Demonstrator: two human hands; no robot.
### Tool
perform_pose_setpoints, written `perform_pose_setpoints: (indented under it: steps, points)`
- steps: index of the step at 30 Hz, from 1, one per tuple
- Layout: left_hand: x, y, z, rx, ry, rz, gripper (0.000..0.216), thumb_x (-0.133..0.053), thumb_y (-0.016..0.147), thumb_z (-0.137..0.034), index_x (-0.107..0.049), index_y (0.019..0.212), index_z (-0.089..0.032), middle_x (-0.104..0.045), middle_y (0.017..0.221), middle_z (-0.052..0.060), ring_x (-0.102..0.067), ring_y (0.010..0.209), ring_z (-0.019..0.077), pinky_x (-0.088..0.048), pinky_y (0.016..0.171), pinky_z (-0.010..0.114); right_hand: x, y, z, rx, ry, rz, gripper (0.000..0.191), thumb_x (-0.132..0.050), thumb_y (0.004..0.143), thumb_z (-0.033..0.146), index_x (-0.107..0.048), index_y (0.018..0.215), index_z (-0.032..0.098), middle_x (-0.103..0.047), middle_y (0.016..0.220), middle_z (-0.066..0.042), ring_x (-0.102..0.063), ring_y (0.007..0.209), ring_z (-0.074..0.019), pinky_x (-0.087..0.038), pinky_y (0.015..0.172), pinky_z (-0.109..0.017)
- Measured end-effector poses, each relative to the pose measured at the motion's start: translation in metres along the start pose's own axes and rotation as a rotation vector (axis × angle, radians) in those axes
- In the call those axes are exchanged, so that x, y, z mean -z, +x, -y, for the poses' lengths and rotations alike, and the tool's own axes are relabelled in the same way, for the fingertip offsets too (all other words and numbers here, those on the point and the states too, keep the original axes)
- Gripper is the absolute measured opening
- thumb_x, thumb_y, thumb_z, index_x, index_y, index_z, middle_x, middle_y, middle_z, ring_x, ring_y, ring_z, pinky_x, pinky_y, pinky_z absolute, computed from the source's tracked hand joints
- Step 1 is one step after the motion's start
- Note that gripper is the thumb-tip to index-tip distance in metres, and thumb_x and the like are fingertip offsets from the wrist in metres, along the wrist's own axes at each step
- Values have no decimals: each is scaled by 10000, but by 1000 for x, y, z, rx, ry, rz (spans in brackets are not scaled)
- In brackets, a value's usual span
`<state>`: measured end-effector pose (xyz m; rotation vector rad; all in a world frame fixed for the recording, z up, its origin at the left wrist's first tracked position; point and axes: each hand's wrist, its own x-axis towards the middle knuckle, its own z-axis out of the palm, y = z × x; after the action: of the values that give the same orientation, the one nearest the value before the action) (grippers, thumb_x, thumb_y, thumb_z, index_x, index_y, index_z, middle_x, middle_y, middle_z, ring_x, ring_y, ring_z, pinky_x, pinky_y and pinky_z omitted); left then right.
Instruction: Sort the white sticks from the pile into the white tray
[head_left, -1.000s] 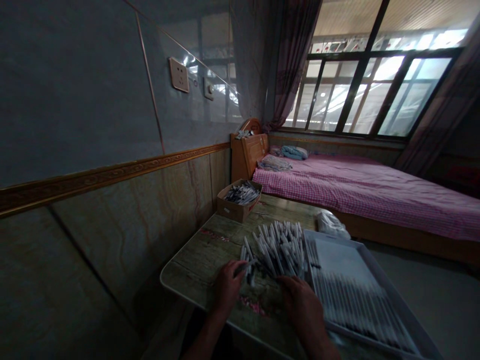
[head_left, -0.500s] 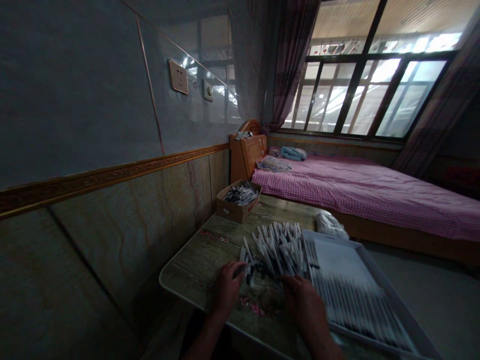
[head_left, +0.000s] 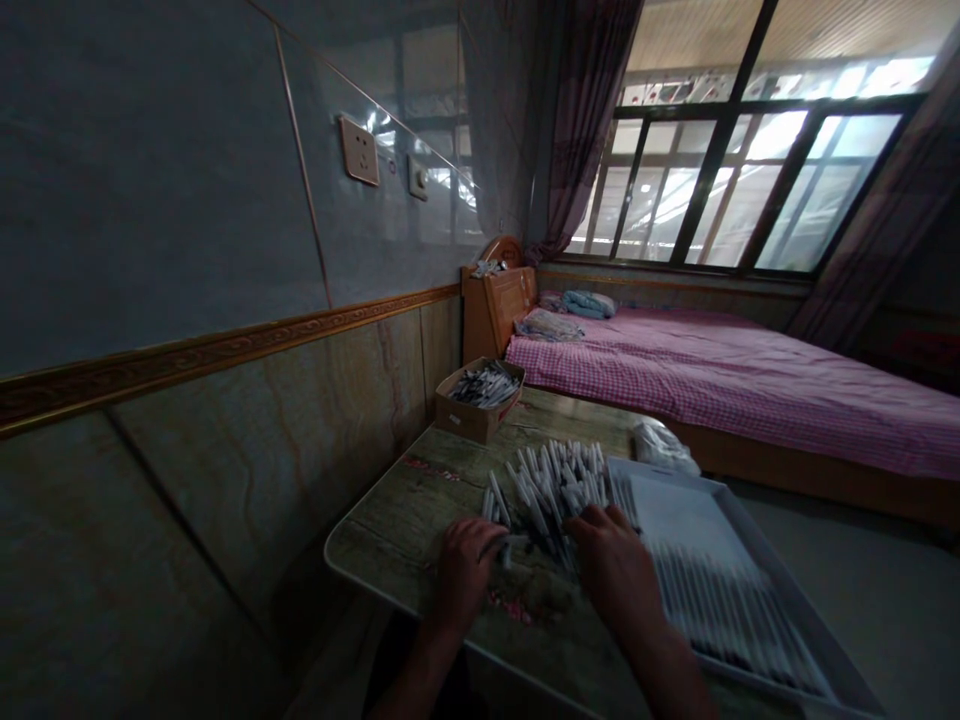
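Note:
A heap of white pens with dark ends (head_left: 551,485) lies on the table in front of me. At its left side, my left hand (head_left: 463,560) is closed around a pen (head_left: 511,540) that points right. My right hand (head_left: 611,560) reaches over the near right part of the heap, its fingers bent down among the pens. What its fingertips hold, if anything, is hidden. Right of that hand sits a shallow white tray (head_left: 780,550), with a row of similar pens (head_left: 739,605) laid side by side in its nearer part.
At the table's far left corner stands a cardboard box (head_left: 465,420) full of dark and grey pen-like pieces. A clear plastic bag (head_left: 664,447) lies behind the tray. The wall runs along the left, and a bed with a pink checked cover (head_left: 675,360) stands beyond the table.
My right hand has moved slightly forward and right, further over the heap. The left hand has shifted a little to the right and keeps its pen.

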<state>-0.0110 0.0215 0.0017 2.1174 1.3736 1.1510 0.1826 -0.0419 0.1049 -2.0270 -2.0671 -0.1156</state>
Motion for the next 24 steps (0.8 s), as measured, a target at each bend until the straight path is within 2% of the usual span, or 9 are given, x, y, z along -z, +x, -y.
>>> perform_pose_setpoints:
  steps: [2,5,7,8,10,13,19,24]
  points:
    - [0,0,1,-30,-15,0,238,-643,818,-128,-755,952,-289,-784,981,22,-684,978,223,-422,1042,439,-3,8,1,50,114,-5,334,-501,848,63,-751,952,259,-703,938,-64,-578,975,-240,-444,789,-295]
    - [-3,-1,7,-7,-61,-41,249,-596,852,-160,-744,1000,-296,-787,1013,12,-696,980,212,-373,1103,470,-20,15,3,85,442,-60,378,-472,885,116,-660,1197,221,-705,1090,-61,-619,1006,-193,-466,865,-273]
    - [-5,-1,12,35,-93,-106,249,-567,868,-189,-741,1018,-287,-785,1019,17,-690,998,213,-410,1080,450,-36,15,7,17,597,-122,406,-467,889,149,-600,1270,192,-682,1175,-73,-640,1018,-178,-476,881,-266]
    - [-6,-2,14,57,-112,-143,248,-554,876,-206,-741,1021,-279,-784,1017,24,-686,1004,214,-440,1052,430,-44,13,10,-33,619,-133,388,-460,889,157,-612,1245,187,-686,1160,-76,-650,1006,-178,-481,869,-267]
    - [-7,-1,17,96,-151,-201,246,-537,888,-244,-742,1022,-262,-779,1006,42,-684,996,215,-499,976,386,-60,7,19,-100,576,-82,313,-446,891,158,-681,1095,195,-707,1057,-68,-668,945,-177,-481,822,-256]
    - [-7,0,18,152,-178,-231,246,-529,892,-276,-739,1013,-240,-772,988,56,-691,960,213,-536,897,351,-79,-1,39,-94,450,54,239,-488,884,160,-706,964,214,-699,991,-41,-669,877,-158,-455,742,-221]
    - [-5,0,12,175,-46,-160,246,-523,880,-227,-730,1009,-252,-770,1000,43,-680,973,219,-514,928,377,-98,3,61,-89,212,72,135,-546,906,217,-670,959,219,-673,1021,-44,-635,974,-189,-432,717,-234]
    - [-6,1,10,144,47,-105,248,-546,877,-180,-735,1012,-266,-769,1007,42,-674,974,217,-499,923,365,-99,8,59,-44,136,67,215,-474,941,157,-676,970,223,-664,1017,-63,-630,936,-181,-425,689,-233]
